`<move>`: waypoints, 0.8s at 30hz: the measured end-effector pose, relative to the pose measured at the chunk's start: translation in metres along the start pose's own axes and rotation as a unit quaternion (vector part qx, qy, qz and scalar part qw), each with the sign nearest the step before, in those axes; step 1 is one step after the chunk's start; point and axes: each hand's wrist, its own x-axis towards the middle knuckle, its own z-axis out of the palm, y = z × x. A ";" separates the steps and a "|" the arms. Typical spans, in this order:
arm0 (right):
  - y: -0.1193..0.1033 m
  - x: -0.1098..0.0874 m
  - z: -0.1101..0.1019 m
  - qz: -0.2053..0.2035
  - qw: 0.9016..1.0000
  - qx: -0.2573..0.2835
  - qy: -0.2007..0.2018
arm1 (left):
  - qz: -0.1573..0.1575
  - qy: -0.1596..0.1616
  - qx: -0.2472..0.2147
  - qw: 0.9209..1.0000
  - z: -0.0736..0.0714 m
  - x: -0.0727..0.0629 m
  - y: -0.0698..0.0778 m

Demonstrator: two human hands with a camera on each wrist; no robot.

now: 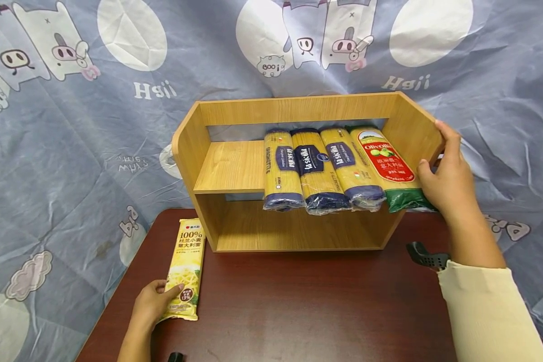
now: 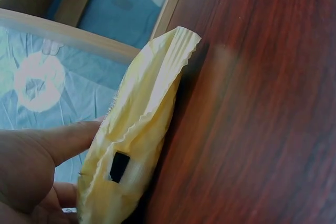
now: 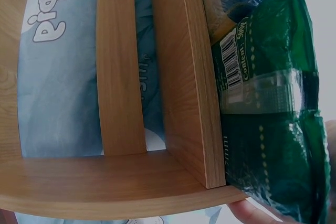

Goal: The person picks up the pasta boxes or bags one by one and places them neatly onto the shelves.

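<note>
On the left, my left hand (image 1: pixel 151 301) grips a yellow pasta packet (image 1: pixel 187 261) by its near end, thumb on top. In the left wrist view the packet (image 2: pixel 131 129) shows its crimped end, and the thumb and fingers lie along one side. My right hand (image 1: pixel 450 176) holds the right side panel (image 1: pixel 414 128) of a wooden shelf, thumb at the front by the green end of a spaghetti pack (image 1: pixel 389 161) with a red label. That green end (image 3: pixel 268 129) hides part of the hand in the right wrist view.
Beside the red-labelled pack, several blue-labelled spaghetti packs (image 1: pixel 285 168) lie on the upper board (image 1: pixel 231 163), their ends jutting past its front edge. The shelf stands at the back of a dark red table (image 1: pixel 298 301). Behind it hangs a patterned blue cloth (image 1: pixel 95 125).
</note>
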 end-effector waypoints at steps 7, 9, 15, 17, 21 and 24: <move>0.000 0.000 0.001 -0.001 1.000 -0.002 0.002 | -0.005 -0.016 -0.055 0.998 0.001 0.000 -0.006; 0.000 0.000 0.000 0.000 1.000 -0.005 0.003 | -0.013 -0.034 -0.098 0.995 0.001 0.001 -0.007; 0.000 -0.001 0.000 0.002 1.000 -0.006 0.000 | -0.022 -0.079 -0.231 0.969 0.000 -0.001 -0.008; 0.001 -0.001 0.000 0.000 1.000 -0.005 0.003 | -0.018 -0.096 -0.270 0.958 0.001 -0.001 -0.009; 0.001 -0.001 0.000 -0.004 1.000 -0.003 0.004 | -0.005 -0.129 -0.317 0.939 0.004 0.001 -0.010; 0.000 -0.001 0.000 -0.003 1.000 -0.002 0.000 | 0.005 -0.163 -0.339 0.926 0.003 0.002 -0.013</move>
